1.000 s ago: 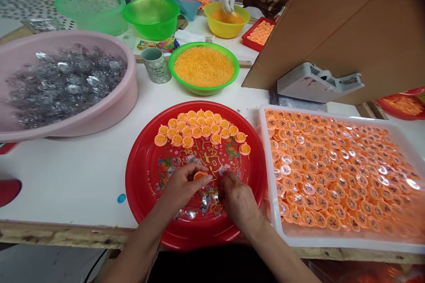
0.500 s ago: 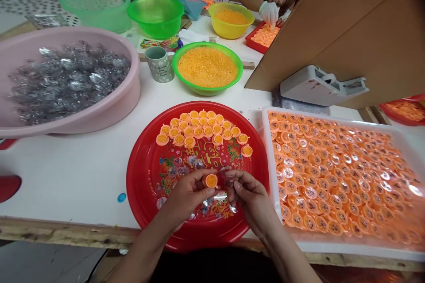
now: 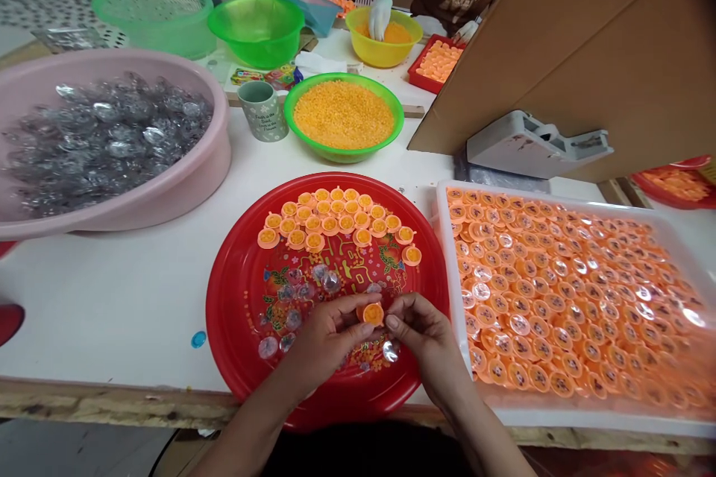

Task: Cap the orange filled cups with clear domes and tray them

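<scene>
Left grip (image 3: 327,343): fingers and thumb pressed together, pinching the rim of the orange cup from my left.

Right grip (image 3: 422,335): fingers curled in, tips at the cup's right edge. I can't tell from here whether they're pinching it too.

Orange cup (image 3: 372,314): held between the two grips above the red plate, near its lower middle. It's round, so it has no real long axis; the open face, filled with orange beads, points up at my camera.

Red plate (image 3: 224,313): on the white table (image 3: 112,313), with an arc of filled orange cups (image 3: 335,222) across its far half and clear plastic domes (image 3: 294,319) scattered near the grips.

White tray (image 3: 531,198): just right of the plate, packed with orange cups capped by clear domes.

Pink basin (image 3: 195,186): left of the plate, heaped with loose clear domes (image 3: 106,141).

Green bowl (image 3: 347,156): beyond the plate, full of orange beads (image 3: 344,115) — a mug (image 3: 262,112) stands just beside it.

Far side: a co-worker's gloved hand (image 3: 380,17) is in a yellow bowl (image 3: 383,52).
</scene>
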`<action>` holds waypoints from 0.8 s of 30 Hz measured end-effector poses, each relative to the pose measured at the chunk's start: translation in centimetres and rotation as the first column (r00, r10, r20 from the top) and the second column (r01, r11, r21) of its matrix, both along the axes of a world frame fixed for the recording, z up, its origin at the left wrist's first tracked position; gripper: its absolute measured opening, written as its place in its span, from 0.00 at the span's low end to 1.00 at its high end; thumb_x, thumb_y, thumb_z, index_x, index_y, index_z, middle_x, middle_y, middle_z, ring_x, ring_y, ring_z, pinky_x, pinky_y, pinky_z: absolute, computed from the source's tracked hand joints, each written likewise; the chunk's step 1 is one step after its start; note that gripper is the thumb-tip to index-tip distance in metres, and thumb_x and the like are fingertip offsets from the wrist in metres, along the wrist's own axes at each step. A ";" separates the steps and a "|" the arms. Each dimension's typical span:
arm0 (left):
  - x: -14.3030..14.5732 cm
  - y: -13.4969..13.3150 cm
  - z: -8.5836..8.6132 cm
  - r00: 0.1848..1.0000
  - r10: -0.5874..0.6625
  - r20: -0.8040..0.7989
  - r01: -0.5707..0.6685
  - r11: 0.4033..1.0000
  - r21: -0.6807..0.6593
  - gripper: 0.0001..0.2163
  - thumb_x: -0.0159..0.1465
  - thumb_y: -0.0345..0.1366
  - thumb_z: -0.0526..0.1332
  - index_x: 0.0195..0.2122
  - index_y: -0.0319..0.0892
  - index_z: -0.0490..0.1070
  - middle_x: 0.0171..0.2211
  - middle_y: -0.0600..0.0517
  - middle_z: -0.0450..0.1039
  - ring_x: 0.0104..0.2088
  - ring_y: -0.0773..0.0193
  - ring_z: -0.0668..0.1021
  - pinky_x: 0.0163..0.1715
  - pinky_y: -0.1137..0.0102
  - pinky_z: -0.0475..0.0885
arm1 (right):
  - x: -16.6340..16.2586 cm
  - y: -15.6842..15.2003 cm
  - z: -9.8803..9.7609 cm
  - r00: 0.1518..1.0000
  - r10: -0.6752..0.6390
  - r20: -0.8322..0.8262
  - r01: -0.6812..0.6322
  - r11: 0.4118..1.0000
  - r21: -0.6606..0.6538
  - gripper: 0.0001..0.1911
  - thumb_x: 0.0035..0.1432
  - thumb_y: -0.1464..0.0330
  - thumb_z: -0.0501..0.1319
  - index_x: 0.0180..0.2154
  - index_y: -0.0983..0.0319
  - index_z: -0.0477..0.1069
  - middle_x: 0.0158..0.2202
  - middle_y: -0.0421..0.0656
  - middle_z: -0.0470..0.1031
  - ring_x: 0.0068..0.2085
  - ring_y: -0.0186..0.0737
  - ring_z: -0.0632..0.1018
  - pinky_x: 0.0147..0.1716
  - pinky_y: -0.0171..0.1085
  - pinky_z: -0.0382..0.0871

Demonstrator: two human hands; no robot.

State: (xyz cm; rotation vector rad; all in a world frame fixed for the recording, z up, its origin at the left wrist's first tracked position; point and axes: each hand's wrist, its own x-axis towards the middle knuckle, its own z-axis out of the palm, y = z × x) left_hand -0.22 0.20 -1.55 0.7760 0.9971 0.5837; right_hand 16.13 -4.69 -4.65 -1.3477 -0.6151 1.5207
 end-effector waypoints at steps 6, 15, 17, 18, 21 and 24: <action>0.7 -0.5 -0.8 0.986 0.154 0.056 -0.153 0.988 -0.014 0.14 0.60 0.41 0.66 0.46 0.43 0.77 0.50 0.48 0.76 0.48 0.55 0.78 0.50 0.62 0.75 | -0.7 -0.7 0.1 0.973 -0.099 -0.207 0.081 0.992 -0.093 0.13 0.51 0.62 0.71 0.30 0.63 0.71 0.21 0.37 0.69 0.23 0.30 0.67 0.22 0.29 0.61; 2.1 -1.4 -1.3 0.981 0.192 -0.040 -0.185 0.972 0.147 0.06 0.63 0.37 0.63 0.38 0.43 0.76 0.40 0.51 0.77 0.43 0.61 0.79 0.44 0.71 0.75 | -1.6 -0.5 -1.1 0.972 -0.233 -0.030 0.232 0.972 -0.045 0.13 0.53 0.61 0.69 0.31 0.62 0.71 0.21 0.36 0.71 0.22 0.30 0.69 0.23 0.30 0.62; 2.0 -1.3 -1.3 0.982 0.172 -0.083 -0.151 0.965 0.214 0.05 0.62 0.36 0.63 0.36 0.43 0.76 0.38 0.51 0.78 0.42 0.61 0.79 0.43 0.71 0.74 | -1.5 -0.4 -0.9 0.973 -0.230 0.026 0.231 0.973 -0.026 0.13 0.53 0.60 0.69 0.30 0.62 0.71 0.21 0.36 0.71 0.22 0.31 0.69 0.22 0.31 0.63; 2.0 -1.3 -1.4 0.981 0.166 -0.101 -0.137 0.960 0.243 0.04 0.62 0.36 0.64 0.35 0.43 0.76 0.38 0.51 0.78 0.41 0.61 0.79 0.43 0.71 0.74 | -1.5 -0.4 -0.8 0.972 -0.228 0.062 0.230 0.973 -0.012 0.13 0.53 0.60 0.69 0.30 0.62 0.71 0.21 0.37 0.71 0.21 0.31 0.70 0.22 0.31 0.63; 1.9 -1.3 -1.6 0.979 0.157 -0.127 -0.114 0.949 0.293 0.04 0.58 0.35 0.67 0.33 0.43 0.76 0.36 0.51 0.79 0.39 0.60 0.79 0.42 0.69 0.74 | -1.5 -0.6 -0.3 0.953 -0.213 0.217 0.204 0.977 0.064 0.11 0.55 0.61 0.68 0.29 0.61 0.72 0.23 0.38 0.73 0.22 0.32 0.71 0.21 0.32 0.65; 1.9 -1.6 -1.7 0.977 0.170 -0.128 -0.126 0.947 0.296 0.03 0.58 0.35 0.67 0.33 0.43 0.76 0.37 0.50 0.79 0.40 0.59 0.80 0.44 0.67 0.75 | -1.6 -0.9 -0.1 0.895 -0.213 0.392 0.165 0.974 0.152 0.08 0.57 0.63 0.66 0.30 0.60 0.73 0.25 0.39 0.75 0.25 0.34 0.73 0.23 0.32 0.67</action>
